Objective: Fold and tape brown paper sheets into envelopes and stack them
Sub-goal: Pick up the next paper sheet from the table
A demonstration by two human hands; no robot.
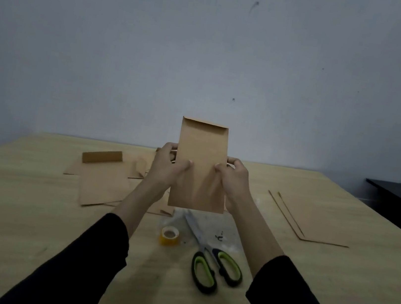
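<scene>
Envelope point(202, 152) is off the counter point(17, 202), held upright at mid-height in front of the wall, with the folded flap at the top. Both hands are on it: left hand point(166, 166) pinches the left edge and right hand point(234, 179) the right edge. Thumbs are on the near face and fingers wrap behind. Neither hand is free.

Looks folded to final shape. The light is dim, so I can't tell if the seams are taped.

Handling, as a judgement:
- Light, thin kraft paper, and the doubled layers give it some stiffness.
- It creases easily and the surface is low-friction, so a firm pinch is enough. Squeezing harder would dent it.
- Best hold is on the side edges or bottom corners, where the layers overlap. Stay off the top flap, which may spring open.
- Lay it down flat when stacking. Dropped on edge it would slide.

On the counter:
- Loose brown sheets point(104, 181) far left, one with a flap standing up.
- Flat paper pile point(319, 219) on the right, well apart from the hands.
- Tape roll point(169, 235) and scissors point(214, 260) near, below the envelope.
</scene>
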